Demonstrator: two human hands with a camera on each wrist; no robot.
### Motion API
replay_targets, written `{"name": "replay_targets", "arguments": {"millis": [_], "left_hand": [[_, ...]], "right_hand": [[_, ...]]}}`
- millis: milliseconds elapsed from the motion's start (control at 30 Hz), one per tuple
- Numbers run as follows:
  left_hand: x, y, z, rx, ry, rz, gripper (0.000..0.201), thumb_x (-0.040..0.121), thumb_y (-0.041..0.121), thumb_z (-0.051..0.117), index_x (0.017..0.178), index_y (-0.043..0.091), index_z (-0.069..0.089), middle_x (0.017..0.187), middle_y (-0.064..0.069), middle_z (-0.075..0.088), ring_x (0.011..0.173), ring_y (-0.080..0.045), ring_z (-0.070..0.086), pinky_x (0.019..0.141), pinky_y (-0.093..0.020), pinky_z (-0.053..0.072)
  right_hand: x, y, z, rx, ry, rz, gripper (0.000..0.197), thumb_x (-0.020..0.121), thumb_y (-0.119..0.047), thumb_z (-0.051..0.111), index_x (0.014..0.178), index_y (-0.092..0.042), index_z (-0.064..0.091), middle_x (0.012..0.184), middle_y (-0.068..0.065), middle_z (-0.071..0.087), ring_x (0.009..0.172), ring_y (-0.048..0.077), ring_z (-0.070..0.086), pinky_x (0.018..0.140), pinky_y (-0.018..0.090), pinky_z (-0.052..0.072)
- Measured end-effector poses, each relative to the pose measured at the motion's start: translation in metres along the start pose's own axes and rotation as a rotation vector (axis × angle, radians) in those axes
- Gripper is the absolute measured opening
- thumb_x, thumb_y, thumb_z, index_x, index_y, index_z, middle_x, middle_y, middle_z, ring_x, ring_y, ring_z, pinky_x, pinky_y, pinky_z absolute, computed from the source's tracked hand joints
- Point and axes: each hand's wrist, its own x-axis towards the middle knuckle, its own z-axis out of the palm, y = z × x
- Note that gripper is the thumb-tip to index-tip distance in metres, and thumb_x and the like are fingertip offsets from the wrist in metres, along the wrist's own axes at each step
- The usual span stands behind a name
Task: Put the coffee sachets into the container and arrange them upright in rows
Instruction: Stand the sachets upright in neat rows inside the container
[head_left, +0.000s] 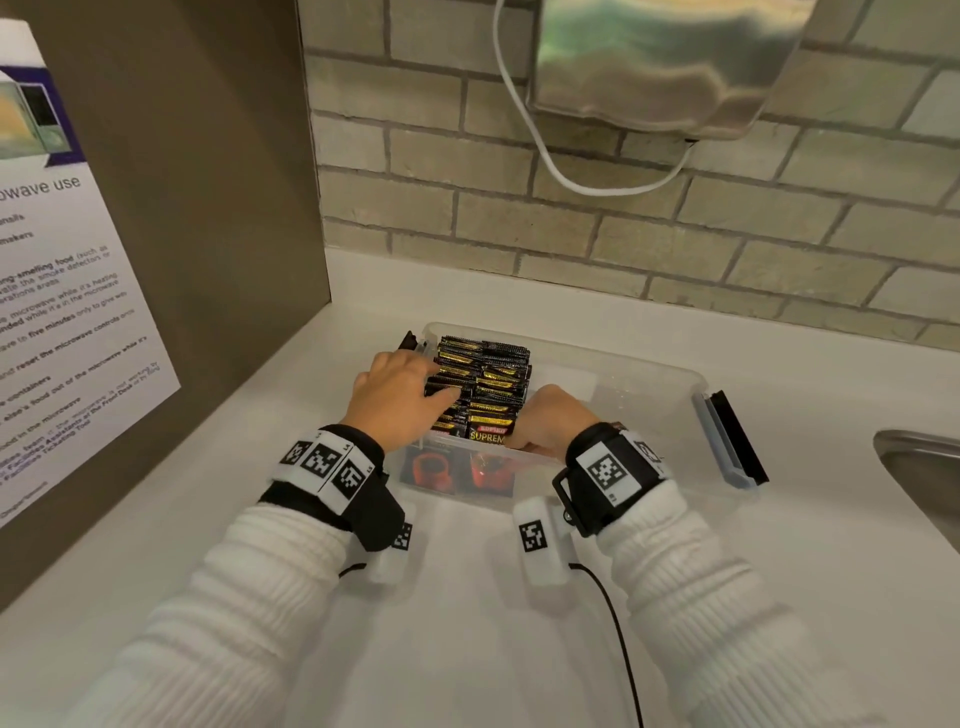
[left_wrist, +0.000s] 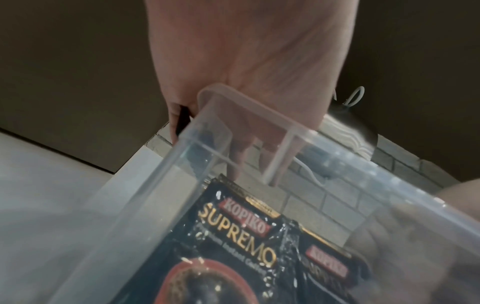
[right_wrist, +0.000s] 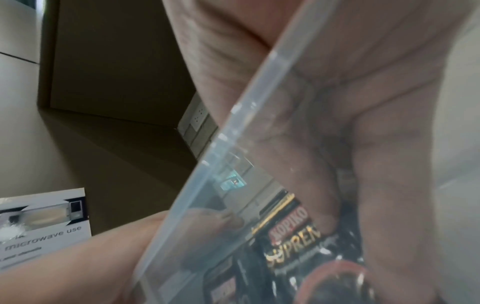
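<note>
A clear plastic container stands on the white counter. Black and gold coffee sachets stand upright in rows in its left part. My left hand lies on top of the rows, its fingers spread over the sachet tops. My right hand is curled at the front right corner of the stack, thumb on the front sachet. Through the container wall, the left wrist view shows a Kopiko Supremo sachet below my left hand. In the right wrist view my right hand presses a sachet behind the rim.
The container's right half holds no sachets, and a grey and black latch hangs on its right end. A steel sink lies at the far right. A brown panel with a microwave notice stands left. A metal dispenser hangs on the brick wall.
</note>
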Motion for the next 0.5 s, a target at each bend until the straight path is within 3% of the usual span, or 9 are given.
{"name": "replay_targets", "arguments": {"millis": [100, 167, 267, 400, 500], "left_hand": [[-0.001, 0.0, -0.001, 0.008, -0.021, -0.01, 0.062, 0.083, 0.055, 0.056, 0.134, 0.023, 0.045, 0.144, -0.002, 0.037, 0.133, -0.02, 0.026, 0.103, -0.039, 0.025], [-0.001, 0.002, -0.002, 0.018, -0.043, -0.019, 0.068, 0.078, 0.056, 0.062, 0.134, 0.024, 0.044, 0.144, -0.001, 0.036, 0.133, -0.019, 0.025, 0.103, -0.038, 0.025], [0.0, 0.004, -0.004, 0.043, -0.069, -0.024, 0.07, 0.076, 0.054, 0.064, 0.136, 0.025, 0.042, 0.144, -0.001, 0.034, 0.133, -0.019, 0.023, 0.103, -0.039, 0.024], [-0.001, 0.004, -0.004, 0.036, -0.064, -0.03, 0.067, 0.077, 0.051, 0.064, 0.135, 0.024, 0.043, 0.144, 0.0, 0.034, 0.133, -0.019, 0.024, 0.103, -0.039, 0.024], [-0.002, 0.005, -0.004, 0.035, -0.064, -0.032, 0.065, 0.079, 0.051, 0.062, 0.134, 0.025, 0.044, 0.143, 0.0, 0.035, 0.132, -0.019, 0.024, 0.103, -0.039, 0.024]], "right_hand": [[-0.001, -0.002, 0.002, 0.115, 0.021, -0.001, 0.017, 0.078, -0.001, 0.066, 0.068, -0.008, 0.055, 0.09, 0.012, 0.067, 0.081, 0.02, 0.062, 0.08, 0.03, 0.052], [-0.006, -0.003, 0.0, 0.053, -0.012, -0.013, 0.014, 0.078, -0.005, 0.068, 0.071, -0.007, 0.057, 0.084, 0.008, 0.067, 0.075, 0.019, 0.062, 0.071, 0.027, 0.051], [-0.018, -0.003, -0.006, -0.144, -0.064, -0.061, 0.03, 0.085, -0.015, 0.063, 0.061, -0.015, 0.045, 0.064, -0.003, 0.046, 0.057, 0.006, 0.042, 0.049, 0.015, 0.033], [-0.025, -0.004, -0.012, -0.302, -0.083, -0.121, 0.036, 0.09, -0.023, 0.057, 0.06, -0.018, 0.039, 0.062, -0.005, 0.039, 0.056, 0.004, 0.035, 0.048, 0.014, 0.026], [-0.02, -0.003, -0.011, -0.36, -0.112, -0.124, 0.032, 0.093, -0.019, 0.052, 0.063, -0.013, 0.043, 0.064, -0.003, 0.04, 0.056, 0.006, 0.036, 0.049, 0.015, 0.028]]}}
